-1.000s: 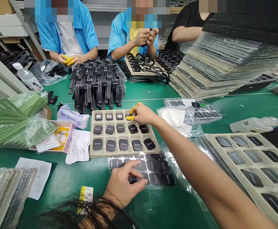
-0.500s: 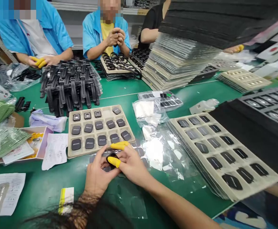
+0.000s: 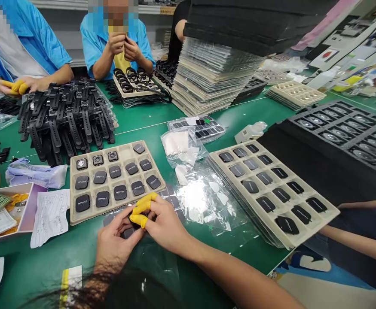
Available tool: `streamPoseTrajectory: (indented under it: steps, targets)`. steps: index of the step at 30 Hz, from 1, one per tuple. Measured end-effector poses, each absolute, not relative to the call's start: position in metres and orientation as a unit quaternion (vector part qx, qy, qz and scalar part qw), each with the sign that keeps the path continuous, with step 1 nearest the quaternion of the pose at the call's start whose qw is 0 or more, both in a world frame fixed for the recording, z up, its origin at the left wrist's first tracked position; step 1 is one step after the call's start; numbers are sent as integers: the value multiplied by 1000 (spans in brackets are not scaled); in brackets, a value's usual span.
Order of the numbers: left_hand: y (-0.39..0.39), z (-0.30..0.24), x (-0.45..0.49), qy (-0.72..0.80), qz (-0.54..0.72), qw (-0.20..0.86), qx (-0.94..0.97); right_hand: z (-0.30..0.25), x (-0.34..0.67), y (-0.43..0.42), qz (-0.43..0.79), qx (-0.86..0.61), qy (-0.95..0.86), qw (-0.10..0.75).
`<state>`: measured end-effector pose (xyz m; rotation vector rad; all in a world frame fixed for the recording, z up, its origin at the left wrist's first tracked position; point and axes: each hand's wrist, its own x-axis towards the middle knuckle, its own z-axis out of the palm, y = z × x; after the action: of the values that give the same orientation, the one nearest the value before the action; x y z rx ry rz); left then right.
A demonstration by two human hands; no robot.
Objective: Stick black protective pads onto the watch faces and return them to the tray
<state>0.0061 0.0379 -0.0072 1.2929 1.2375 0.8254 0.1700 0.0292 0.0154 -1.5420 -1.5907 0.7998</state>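
Observation:
My left hand and my right hand meet at the near edge of the green table, fingers pinched together on a small black square piece over a sheet of black stickers. Yellow finger cots cover my right thumb and forefinger. Just beyond my hands lies a beige tray whose pockets hold several black watch bodies; some pockets in the back row are bare.
A stack of beige trays with watch bodies lies to the right, clear plastic bags between. A heap of black strapped watches sits behind. Papers and a pink box lie left. People in blue work across the table.
My right hand left the tray's back row and came down to my left hand; both now pinch the small black piece. The camera view has swung to the right.

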Motion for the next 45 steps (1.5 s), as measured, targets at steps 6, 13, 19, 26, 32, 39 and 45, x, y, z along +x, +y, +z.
streamPoseTrajectory:
  steps: [6, 13, 19, 26, 32, 39, 45]
  targets:
    - [39, 0, 7, 537, 348, 578, 506, 45, 285, 47, 411, -607, -508, 452]
    - [39, 0, 7, 535, 339, 593, 497, 9, 340, 62, 141, -792, -551, 220]
    - [38, 5, 7, 534, 316, 592, 514, 4, 302, 67, 130, -724, -631, 249]
    - [36, 1, 6, 513, 315, 615, 510, 23, 210, 45, 211, -454, -791, 352]
    - [36, -2, 5, 509, 325, 626, 493, 10, 197, 47, 136, -540, -730, 396]
    - [33, -4, 4, 515, 331, 613, 500, 11, 193, 43, 79, -596, -712, 364]
    - [33, 0, 6, 521, 355, 582, 514, 8, 214, 51, 77, -573, -754, 311]
